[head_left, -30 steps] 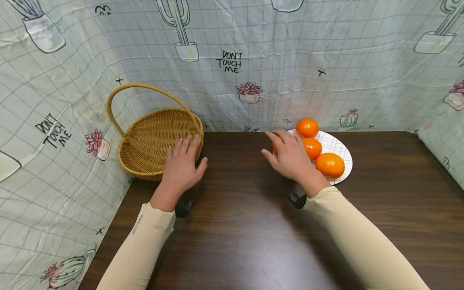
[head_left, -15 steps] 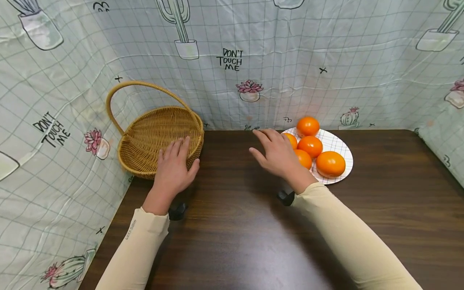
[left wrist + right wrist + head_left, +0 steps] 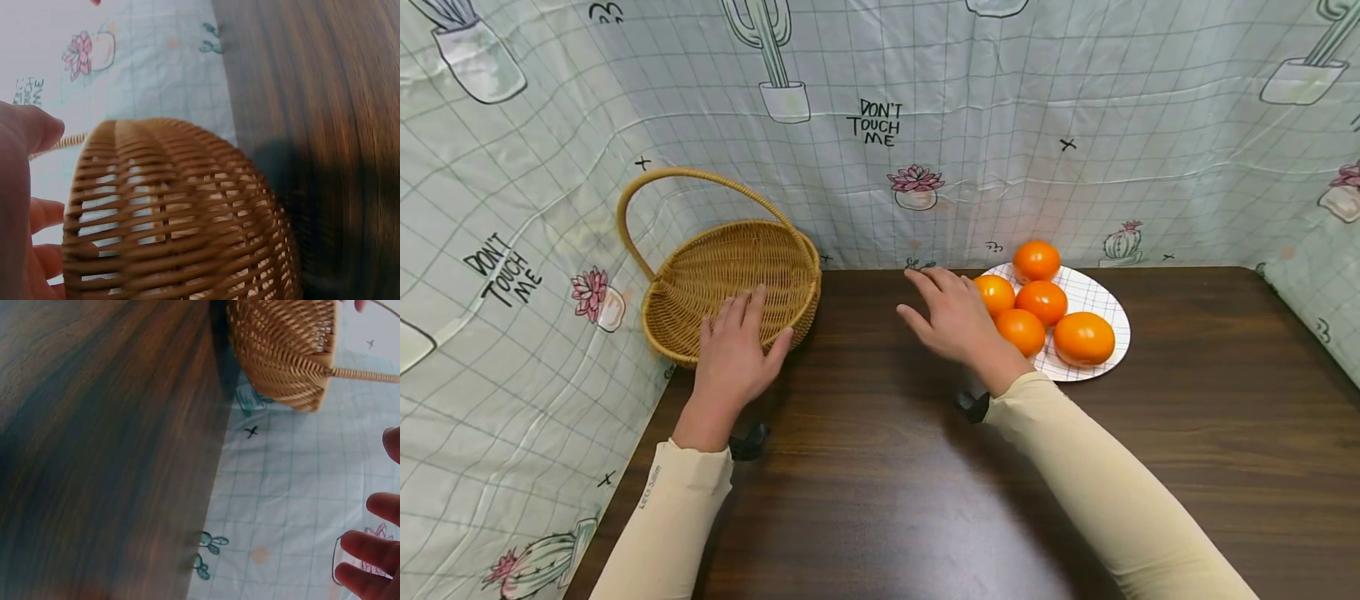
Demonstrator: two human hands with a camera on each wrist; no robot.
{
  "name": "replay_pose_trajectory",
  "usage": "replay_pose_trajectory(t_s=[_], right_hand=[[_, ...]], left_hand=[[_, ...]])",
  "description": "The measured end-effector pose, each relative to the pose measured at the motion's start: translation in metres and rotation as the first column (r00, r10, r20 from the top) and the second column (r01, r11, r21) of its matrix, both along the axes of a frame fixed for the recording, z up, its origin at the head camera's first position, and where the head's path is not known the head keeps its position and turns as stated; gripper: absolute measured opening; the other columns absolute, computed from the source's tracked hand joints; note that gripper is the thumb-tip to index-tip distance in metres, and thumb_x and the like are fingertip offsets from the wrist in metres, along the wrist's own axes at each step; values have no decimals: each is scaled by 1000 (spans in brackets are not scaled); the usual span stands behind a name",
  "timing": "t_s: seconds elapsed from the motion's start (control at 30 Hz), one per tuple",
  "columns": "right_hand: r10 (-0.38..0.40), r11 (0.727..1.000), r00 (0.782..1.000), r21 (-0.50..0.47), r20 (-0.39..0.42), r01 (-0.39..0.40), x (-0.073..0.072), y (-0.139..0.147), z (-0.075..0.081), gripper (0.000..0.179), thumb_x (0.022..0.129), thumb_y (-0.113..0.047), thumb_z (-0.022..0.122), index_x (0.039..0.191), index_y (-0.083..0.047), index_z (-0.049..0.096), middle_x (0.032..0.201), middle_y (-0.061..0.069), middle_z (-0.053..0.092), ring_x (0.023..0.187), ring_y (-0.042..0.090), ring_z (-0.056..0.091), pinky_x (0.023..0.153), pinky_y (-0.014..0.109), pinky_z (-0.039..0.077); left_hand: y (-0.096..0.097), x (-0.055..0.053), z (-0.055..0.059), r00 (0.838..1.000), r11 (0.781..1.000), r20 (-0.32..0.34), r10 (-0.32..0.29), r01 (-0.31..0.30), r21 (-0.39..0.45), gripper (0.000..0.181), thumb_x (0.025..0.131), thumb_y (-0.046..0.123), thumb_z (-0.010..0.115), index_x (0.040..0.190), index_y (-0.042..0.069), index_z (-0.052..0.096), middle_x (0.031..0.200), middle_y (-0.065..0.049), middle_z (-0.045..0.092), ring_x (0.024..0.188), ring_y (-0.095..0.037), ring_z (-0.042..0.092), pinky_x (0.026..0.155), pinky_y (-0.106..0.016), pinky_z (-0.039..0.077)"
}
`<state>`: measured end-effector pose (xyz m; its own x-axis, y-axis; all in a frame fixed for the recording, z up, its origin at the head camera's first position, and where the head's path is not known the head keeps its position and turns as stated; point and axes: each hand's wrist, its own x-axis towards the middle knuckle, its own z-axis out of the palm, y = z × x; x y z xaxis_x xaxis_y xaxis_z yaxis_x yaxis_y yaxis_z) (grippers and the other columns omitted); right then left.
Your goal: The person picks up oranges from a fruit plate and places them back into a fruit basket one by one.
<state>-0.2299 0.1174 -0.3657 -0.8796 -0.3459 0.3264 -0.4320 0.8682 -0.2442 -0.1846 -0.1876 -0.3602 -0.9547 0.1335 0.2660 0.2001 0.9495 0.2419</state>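
Observation:
At the back left of the table stands a wicker basket [image 3: 737, 267] with a tall arched handle [image 3: 700, 175]. My left hand [image 3: 733, 358] is over the basket's near rim, fingers extended and holding nothing; whether it touches the rim I cannot tell. In the left wrist view the basket's woven side [image 3: 175, 212] fills the middle, beside the thumb [image 3: 37, 128]. My right hand [image 3: 951, 321] hovers above the table with spread fingers and nothing in it. Right of it, several oranges [image 3: 1041, 302] rest on a white oval plate [image 3: 1093, 296] with a grid pattern.
A dark wooden table [image 3: 880, 500] spreads under both hands. Behind it and along the sides hangs a pale gridded cloth [image 3: 985, 125] printed with cacti and lettering. Black wrist cameras show below the left wrist [image 3: 748, 442] and the right wrist.
Both hands have drifted left. My right hand has moved away from the plate, uncovering the oranges at its left side, while my left hand has slid left and slightly nearer along the basket.

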Motion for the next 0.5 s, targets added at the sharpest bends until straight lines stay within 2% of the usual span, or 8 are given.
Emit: replay_pose_trajectory(t_s=[0.27,0.5], right_hand=[[16,1000,1000,-14,9,-16,-4,-11,0,59,96,-47,49,145,-14,45,141,14,51,132,33,45,110,52,33],[33,999,999,-26,16,-32,-5,-23,-3,59,96,-47,48,145,-14,45,143,13,50,134,32,44,111,51,32]], left_hand=[[-13,2,3,999,999,-12,42,-42,25,72,98,49,43,154,9,23,152,-26,32,142,-47,24,108,-71,16],[-23,3,1,997,997,-38,72,-70,34,72,98,49,43,153,7,24,150,-26,33,141,-48,25,107,-71,18]])
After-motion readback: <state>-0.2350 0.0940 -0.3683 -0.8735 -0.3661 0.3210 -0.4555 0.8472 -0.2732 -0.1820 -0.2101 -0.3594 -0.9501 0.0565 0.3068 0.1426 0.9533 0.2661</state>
